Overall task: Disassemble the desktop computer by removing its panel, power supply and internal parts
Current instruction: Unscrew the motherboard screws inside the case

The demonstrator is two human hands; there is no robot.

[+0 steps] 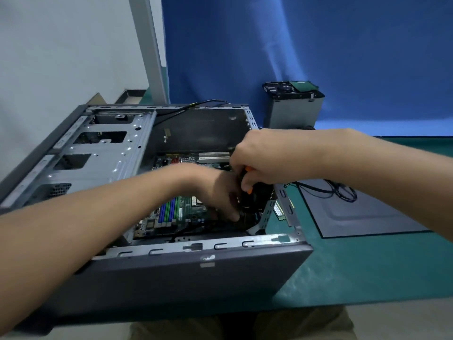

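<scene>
The desktop case (171,278) lies on its side with the panel off, and its green motherboard (171,212) shows inside. Both hands reach into the right end of the case. My right hand (257,155) grips the black and orange handle of a screwdriver (248,190) that points down. My left hand (215,190) is blurred, fingers curled down beside a black part, perhaps the rear fan (255,200); what it holds I cannot make out. Blue and green memory slots (169,209) lie left of the hands.
The removed grey side panel (362,212) lies flat on the green mat to the right, with a black cable (340,190) on it. The silver power supply (294,106) stands behind the case. A small memory stick (279,209) lies by the case's right wall. A metal drive cage (98,153) fills the case's left.
</scene>
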